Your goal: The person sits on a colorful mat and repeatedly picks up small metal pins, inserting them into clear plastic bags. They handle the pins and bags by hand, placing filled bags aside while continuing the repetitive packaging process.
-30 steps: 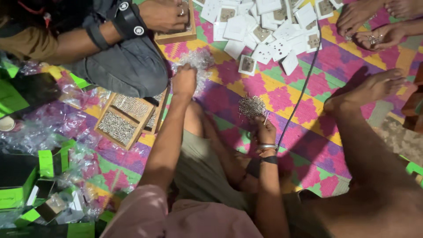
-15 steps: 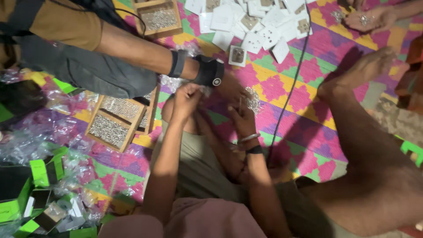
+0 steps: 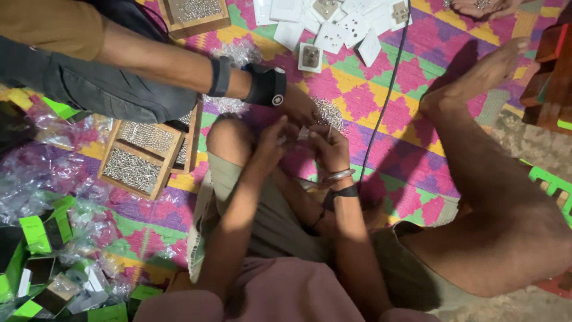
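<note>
- A small white plate (image 3: 304, 133) is pinched between the left hand (image 3: 271, 142) and right hand (image 3: 329, 149), above the raised knee.
- Each grip is narrow, closed on the plate; a thin metal screw (image 3: 328, 131) is held upright in the right fingers.
- A glinting screw pile (image 3: 328, 113) is seen just beyond, on the woven patterned mat (image 3: 417, 89).
- A co-worker's hand (image 3: 298, 104) is laid beside the pile.
- Wooden trays (image 3: 143, 156) of screws are set to the left.
</note>
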A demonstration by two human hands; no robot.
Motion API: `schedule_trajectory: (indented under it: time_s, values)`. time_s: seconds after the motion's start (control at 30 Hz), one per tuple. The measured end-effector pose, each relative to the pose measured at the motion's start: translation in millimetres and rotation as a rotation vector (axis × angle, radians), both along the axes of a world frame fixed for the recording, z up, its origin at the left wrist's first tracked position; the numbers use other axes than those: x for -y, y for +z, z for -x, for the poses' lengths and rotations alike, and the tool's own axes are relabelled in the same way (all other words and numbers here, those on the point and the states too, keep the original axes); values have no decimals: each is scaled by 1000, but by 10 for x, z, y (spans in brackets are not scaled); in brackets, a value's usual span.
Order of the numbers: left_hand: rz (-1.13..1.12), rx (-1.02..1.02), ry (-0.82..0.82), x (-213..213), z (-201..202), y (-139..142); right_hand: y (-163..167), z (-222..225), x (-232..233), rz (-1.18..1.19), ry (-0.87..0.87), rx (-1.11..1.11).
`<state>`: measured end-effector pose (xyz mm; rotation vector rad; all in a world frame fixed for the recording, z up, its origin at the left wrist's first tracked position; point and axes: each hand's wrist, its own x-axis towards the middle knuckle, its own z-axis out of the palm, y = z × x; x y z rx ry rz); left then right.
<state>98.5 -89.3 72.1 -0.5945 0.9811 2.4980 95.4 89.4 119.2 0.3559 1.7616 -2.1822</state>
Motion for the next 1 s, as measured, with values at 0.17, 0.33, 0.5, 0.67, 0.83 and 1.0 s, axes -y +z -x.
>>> schedule_trajectory:
  time_s: [0.17,0.33,0.5,0.67,0.83,1.0]
  values:
    - [396,-149,-176,-252,-4,-78,-4,1,-52,35,-187,167]
    - [317,-143,20,-380,13,-290,-54,-5,-120,-31,-156,223]
    - [462,-339,6,-339,49,-466,-139,-4,-189,-84,-115,228]
    - [338,-318,-80,-270,6,-425,-249,-8,-227,-150,95,91]
    - [352,-209,-102,-241,37,-257,-359,-20,-231,88,-97,244]
    - [326,-138,-166,-284,78,-244,-430,-39,-216,8,-99,163]
